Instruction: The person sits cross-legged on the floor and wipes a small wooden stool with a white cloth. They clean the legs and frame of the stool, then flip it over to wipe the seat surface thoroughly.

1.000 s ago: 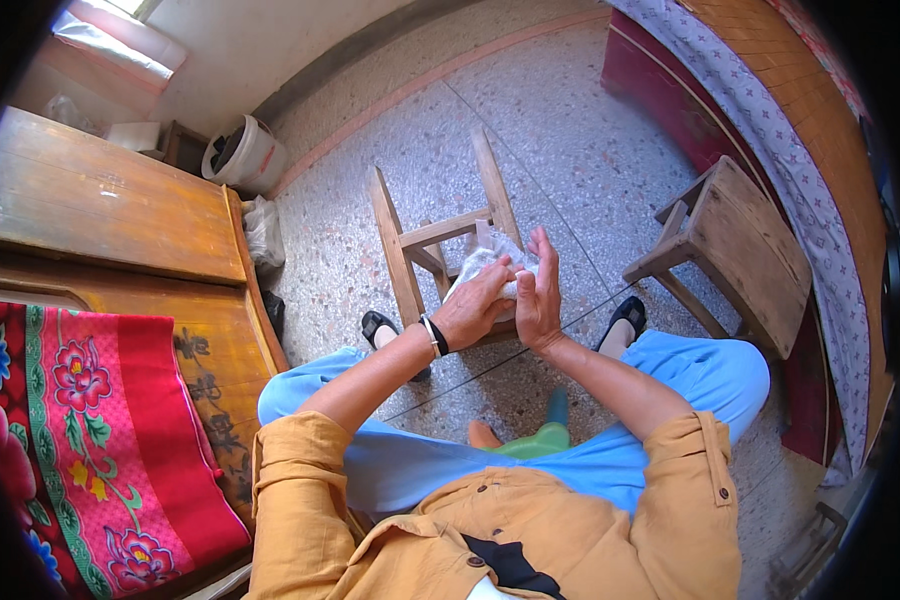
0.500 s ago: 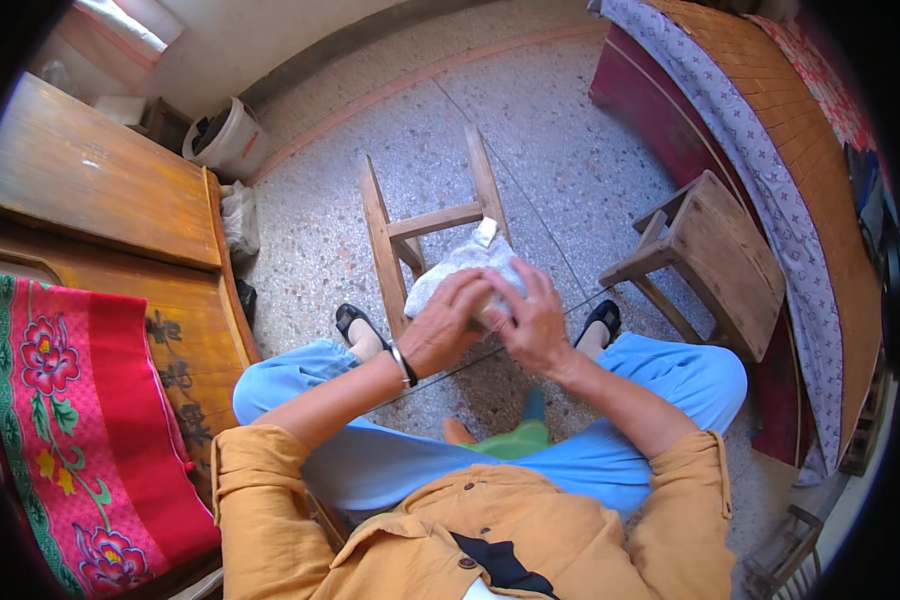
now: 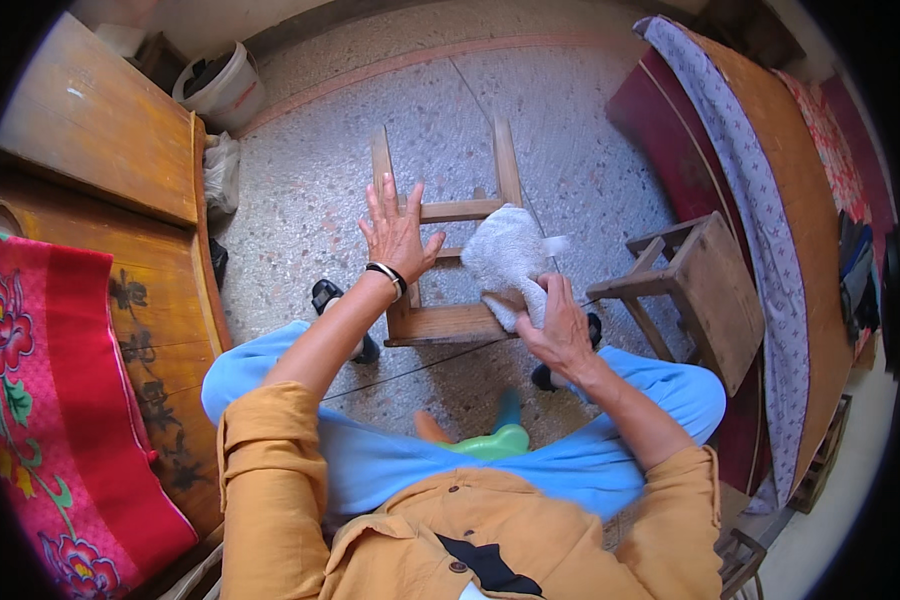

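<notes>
A small wooden stool (image 3: pixel 450 324) lies tipped on the floor between my feet, its legs pointing away from me. My left hand (image 3: pixel 398 235) is spread open over the stool's left leg, fingers stretched forward; whether the palm presses on the wood cannot be seen. In my right hand (image 3: pixel 560 325) a white terry cloth (image 3: pixel 505 250) is gripped by its near end. The rest of the cloth drapes over the right side of the stool, with a white tag sticking out to the right.
Another wooden stool (image 3: pixel 715 300) stands at the right, beside a bed edge with patterned lavender cloth (image 3: pixel 740 170). At the left is a wooden cabinet (image 3: pixel 100 120) partly under a red floral cloth (image 3: pixel 80 400). A white bucket (image 3: pixel 225 88) stands far left. Beneath me is a green plastic seat (image 3: pixel 495 443).
My hands have come apart from the bunched cloth. The left has moved forward and left onto the stool leg; the right has shifted right, and the cloth now hangs spread out.
</notes>
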A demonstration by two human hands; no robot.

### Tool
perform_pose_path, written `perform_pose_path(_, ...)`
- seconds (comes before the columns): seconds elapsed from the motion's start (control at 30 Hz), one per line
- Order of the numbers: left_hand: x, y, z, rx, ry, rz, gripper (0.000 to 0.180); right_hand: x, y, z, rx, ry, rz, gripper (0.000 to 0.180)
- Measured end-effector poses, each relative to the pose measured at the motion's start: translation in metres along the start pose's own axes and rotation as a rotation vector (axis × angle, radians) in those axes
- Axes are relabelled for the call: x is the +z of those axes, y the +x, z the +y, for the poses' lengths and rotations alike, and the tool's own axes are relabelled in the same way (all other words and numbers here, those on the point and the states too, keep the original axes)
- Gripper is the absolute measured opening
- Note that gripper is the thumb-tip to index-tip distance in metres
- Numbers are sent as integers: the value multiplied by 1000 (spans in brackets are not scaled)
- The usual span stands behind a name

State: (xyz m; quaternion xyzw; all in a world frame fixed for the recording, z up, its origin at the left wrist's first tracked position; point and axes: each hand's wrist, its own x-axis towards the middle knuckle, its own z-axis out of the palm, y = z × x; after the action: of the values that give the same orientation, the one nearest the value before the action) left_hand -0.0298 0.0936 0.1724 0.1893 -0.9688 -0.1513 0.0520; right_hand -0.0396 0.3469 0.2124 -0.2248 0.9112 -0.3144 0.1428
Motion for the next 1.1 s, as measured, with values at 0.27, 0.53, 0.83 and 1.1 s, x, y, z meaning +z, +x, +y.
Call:
perform_pose_path(0.27, -5, 5, -6, 7, -19, 17, 49, 31, 59, -14, -397, -243, 169, 43)
perform_pose_path(0.53, -2, 7, -6, 32, -7, 76, 35, 10, 193, 6, -123, 349, 485, 28)
perform_pose_path(0.83, -1, 6, -8, -26, 6, 52, 41, 8, 88, 25, -158, 393, 92, 29)
perform_pose_path(1.1, 6, 8, -7, 25, -2, 116, 32, 2, 1, 39, 38, 360, -67, 34)
